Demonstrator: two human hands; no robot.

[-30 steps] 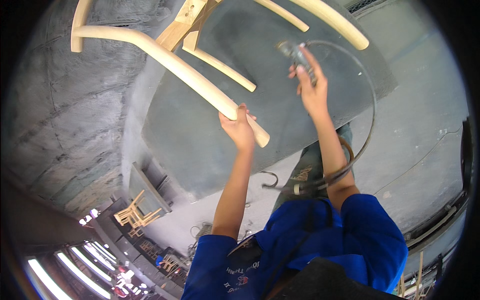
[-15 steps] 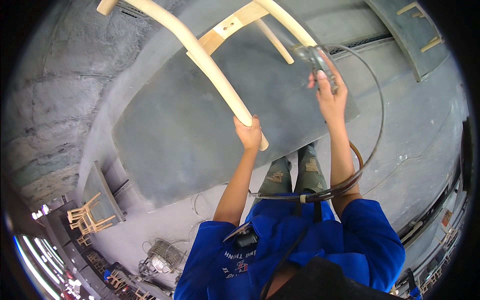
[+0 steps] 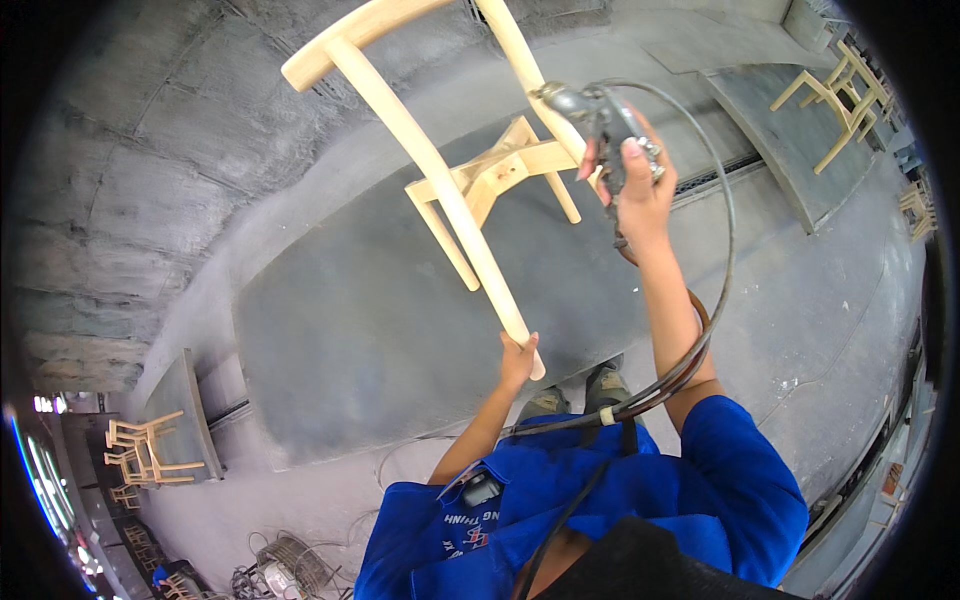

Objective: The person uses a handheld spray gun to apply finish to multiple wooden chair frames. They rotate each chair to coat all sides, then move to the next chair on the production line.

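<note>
A pale, unfinished wooden chair frame (image 3: 415, 150) is held tilted over a grey table (image 3: 340, 330). Its curved top rail is at the upper left, and its cross-braced seat frame shows between the long legs. My left hand (image 3: 516, 362) is closed round the near end of one leg. In my right hand (image 3: 642, 195) is a metal spray gun (image 3: 612, 125), gripped with the fingers wrapped about its handle. The gun's nozzle points left, close to the farther leg; whether it touches cannot be made out. A grey hose (image 3: 733, 220) loops from the gun down past my right forearm.
More bare wooden chair frames stand on a grey table (image 3: 735, 110) at the far right and on another (image 3: 190, 400) at the left. A round wire-caged fan (image 3: 290, 568) sits at the lower left. A rough grey wall (image 3: 190, 150) rises beyond the table.
The chair frame has swung and shifted, bringing its seat braces and top rail into view. My left hand sits lower in the picture. My right hand with the spray gun has moved slightly left.
</note>
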